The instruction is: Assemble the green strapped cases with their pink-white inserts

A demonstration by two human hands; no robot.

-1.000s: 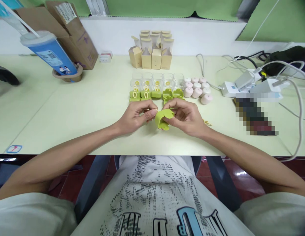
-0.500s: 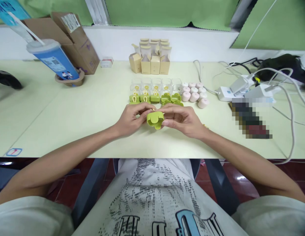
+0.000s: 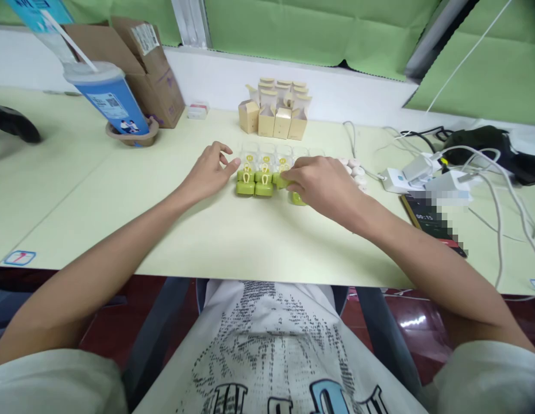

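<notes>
My right hand (image 3: 325, 181) pinches a green flower-shaped plastic cap (image 3: 281, 180) at the right end of the front row of caps. Its far fingers hide part of that cap and the pieces behind it. Two finished-looking green caps with pale yellow loops, one a front cap (image 3: 264, 188), stand just left of the held one. To their left, my left hand (image 3: 212, 171) hovers open with fingers apart and nothing in it. Clear plastic cups (image 3: 267, 150) with yellow marks line up behind the caps. Another green cap (image 3: 298, 199) shows partly under my right hand.
Several pale pink cylinders (image 3: 357, 172) sit right of the cups, partly hidden. Small open cardboard boxes (image 3: 266, 122) stand near the wall. A blue drink cup (image 3: 116, 106) is at left. A power strip (image 3: 399, 179), white cables and a phone (image 3: 426, 221) lie at right.
The green cap, held in both hands near the front, is now at the row in my right hand alone. My left hand has let go and moved left. The camera view has tilted slightly.
</notes>
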